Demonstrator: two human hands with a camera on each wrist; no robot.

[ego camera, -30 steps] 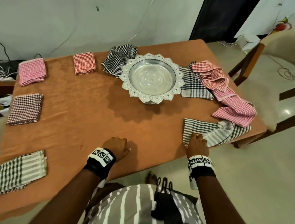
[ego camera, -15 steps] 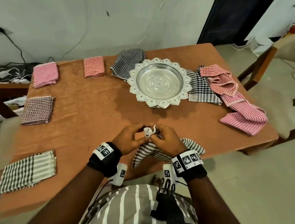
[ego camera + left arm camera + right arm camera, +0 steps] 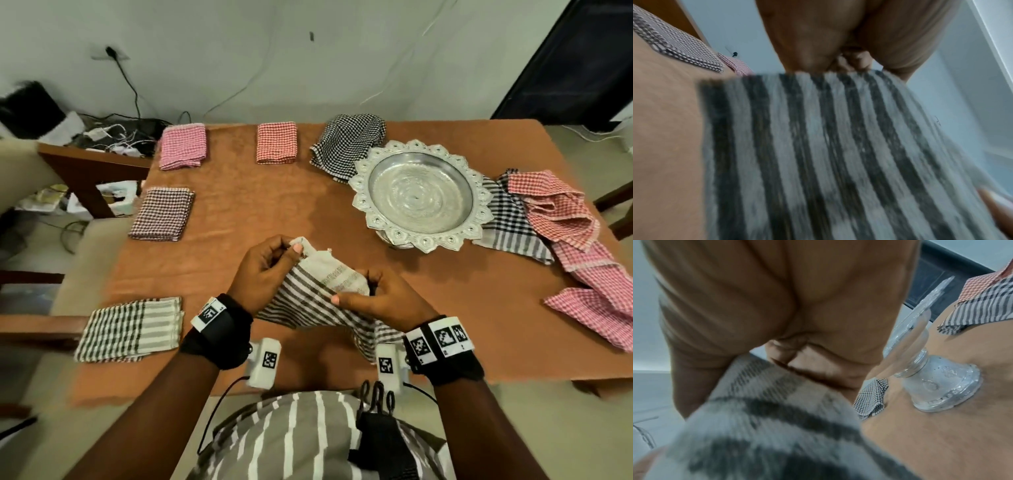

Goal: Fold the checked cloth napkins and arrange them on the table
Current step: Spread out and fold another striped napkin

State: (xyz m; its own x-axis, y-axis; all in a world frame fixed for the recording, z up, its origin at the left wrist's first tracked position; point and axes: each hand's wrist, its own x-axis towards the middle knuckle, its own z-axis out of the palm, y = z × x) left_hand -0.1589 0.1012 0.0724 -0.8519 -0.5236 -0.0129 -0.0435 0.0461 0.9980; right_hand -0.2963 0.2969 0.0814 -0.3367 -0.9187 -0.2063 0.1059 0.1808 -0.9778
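Grey-striped napkin (image 3: 318, 301) is pinched up over the near table edge (image 3: 513, 373), left hand (image 3: 263, 270) on one corner, right hand (image 3: 380, 301) on another. If either pinch slips the edges won't line up, so you'd get a wonky fold.

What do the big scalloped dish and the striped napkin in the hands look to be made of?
The scalloped dish looks like metal, silvery and shiny with an embossed rim and a flared foot; which metal is unclear. The striped napkin, pinched by the left hand and right hand, looks like soft woven cloth, matte, draping limply, probably cotton.
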